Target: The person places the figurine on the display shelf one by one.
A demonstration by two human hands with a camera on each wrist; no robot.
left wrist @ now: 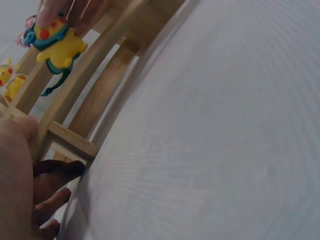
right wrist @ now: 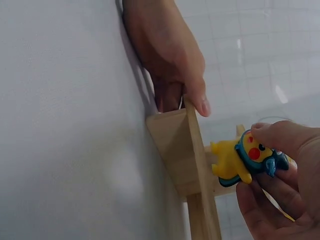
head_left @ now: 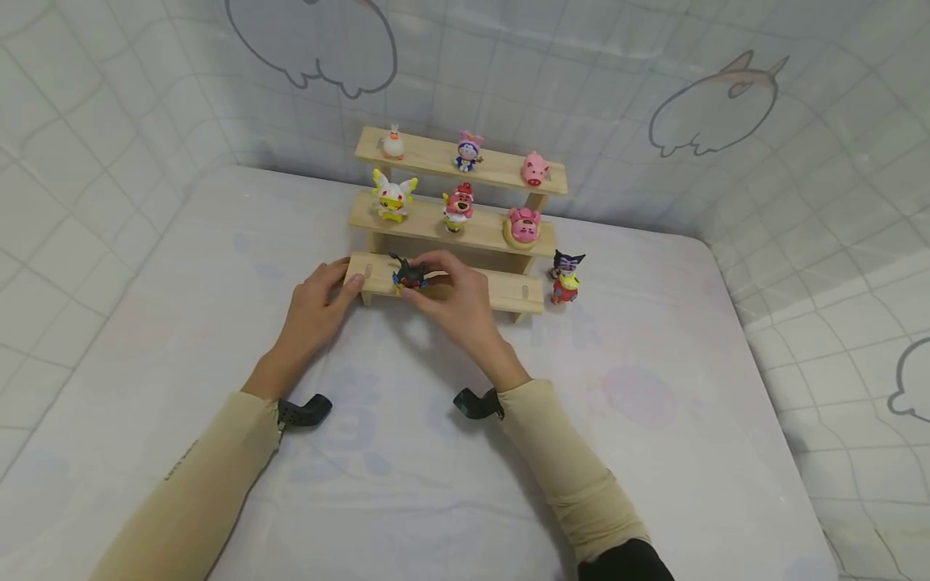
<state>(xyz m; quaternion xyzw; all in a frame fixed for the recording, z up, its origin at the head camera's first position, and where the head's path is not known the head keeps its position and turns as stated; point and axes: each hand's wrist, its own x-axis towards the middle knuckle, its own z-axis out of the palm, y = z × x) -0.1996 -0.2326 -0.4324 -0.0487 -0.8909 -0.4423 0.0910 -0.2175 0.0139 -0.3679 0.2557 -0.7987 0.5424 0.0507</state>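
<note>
My right hand (head_left: 462,305) pinches a small yellow figurine (right wrist: 236,159) with red cheeks and a dark teal hood and tail. It holds the figurine just above the left part of the lowest step of a three-tier wooden display stand (head_left: 501,288). In the right wrist view the figurine's feet point toward the step, a little apart from it. My left hand (head_left: 314,305) grips the left end of that lowest step, thumb on top and fingers at its side and underneath. Some of those fingers are partly hidden behind the wood in the left wrist view.
A white duck (head_left: 393,145), a purple-hooded figurine (head_left: 468,152) and a pink pig (head_left: 534,169) stand on the top step. Several more, including a pink bear (head_left: 524,226), occupy the middle step. Right of the stand, two figurines (head_left: 565,282) sit on the white cloth.
</note>
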